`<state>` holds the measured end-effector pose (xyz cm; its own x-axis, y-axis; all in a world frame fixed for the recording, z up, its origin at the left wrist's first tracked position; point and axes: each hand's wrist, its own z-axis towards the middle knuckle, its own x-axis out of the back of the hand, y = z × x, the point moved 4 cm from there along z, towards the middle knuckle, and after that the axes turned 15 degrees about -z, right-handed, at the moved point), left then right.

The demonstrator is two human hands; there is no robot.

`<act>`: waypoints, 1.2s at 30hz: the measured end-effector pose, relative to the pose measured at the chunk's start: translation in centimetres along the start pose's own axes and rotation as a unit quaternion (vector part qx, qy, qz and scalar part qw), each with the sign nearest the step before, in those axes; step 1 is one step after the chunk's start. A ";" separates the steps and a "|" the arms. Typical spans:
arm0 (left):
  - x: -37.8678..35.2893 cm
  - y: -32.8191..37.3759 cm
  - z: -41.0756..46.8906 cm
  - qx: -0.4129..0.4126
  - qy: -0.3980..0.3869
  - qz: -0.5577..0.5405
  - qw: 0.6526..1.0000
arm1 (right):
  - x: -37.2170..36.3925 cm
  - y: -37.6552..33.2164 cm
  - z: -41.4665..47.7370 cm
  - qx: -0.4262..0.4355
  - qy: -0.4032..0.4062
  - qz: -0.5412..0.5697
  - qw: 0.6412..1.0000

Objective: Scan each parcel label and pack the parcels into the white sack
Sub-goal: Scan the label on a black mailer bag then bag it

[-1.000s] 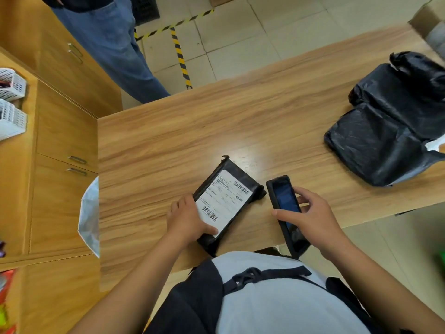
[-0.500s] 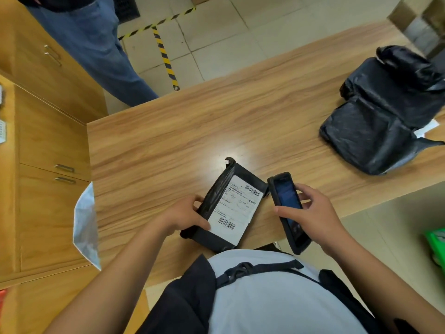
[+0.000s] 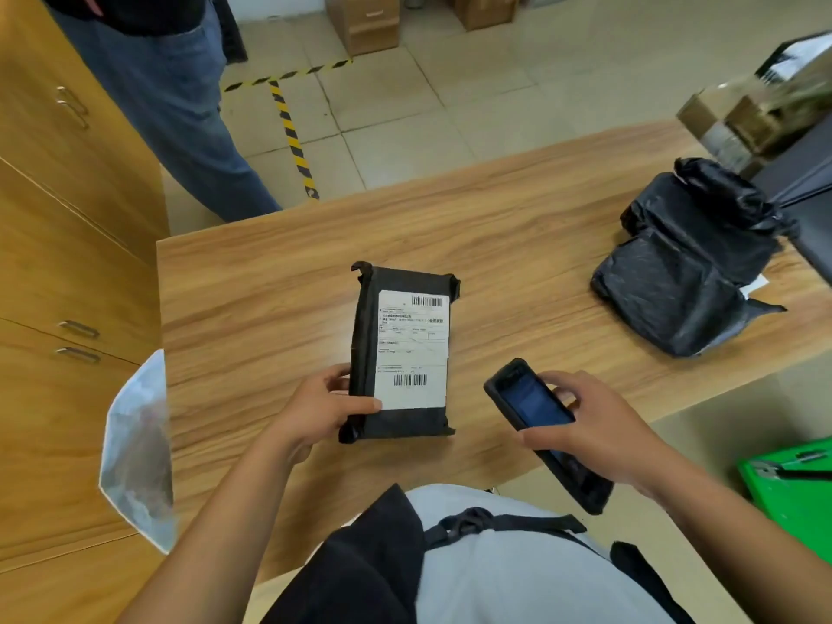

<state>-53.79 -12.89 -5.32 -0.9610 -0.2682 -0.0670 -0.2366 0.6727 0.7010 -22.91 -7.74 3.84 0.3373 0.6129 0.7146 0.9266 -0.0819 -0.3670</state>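
Note:
A flat black parcel (image 3: 400, 353) with a white barcode label faces up, lifted above the wooden table (image 3: 279, 308). My left hand (image 3: 322, 412) grips its lower left corner, thumb over the label's edge. My right hand (image 3: 590, 432) holds a black handheld scanner (image 3: 547, 432) to the right of the parcel, its screen turned up and its top end pointing up and to the left, toward the parcel. The white sack (image 3: 137, 448) hangs off the table's left edge, mouth open toward me. A pile of black wrapped parcels (image 3: 689, 263) lies at the table's far right.
Wooden cabinets (image 3: 67, 227) with metal handles stand to the left, close behind the sack. A person in jeans (image 3: 180, 105) stands beyond the table's far left corner. Cardboard boxes (image 3: 738, 123) sit at the far right, and a green crate (image 3: 797, 488) stands on the floor at right.
My left hand has raised the parcel off the table and turned it upright toward me. The scanner in my right hand has shifted right and tilted toward the label.

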 end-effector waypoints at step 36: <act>11.1 -3.3 -4.1 -0.207 0.023 -0.171 0.963 | -4.3 -18.5 -4.0 0.117 -0.029 -0.440 0.890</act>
<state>-63.12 -20.89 -5.49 -0.8270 -0.4621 -0.3202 -0.4525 0.2090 0.8669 -40.83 -12.02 9.89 -0.5167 0.3992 0.7574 0.7658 0.6110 0.2005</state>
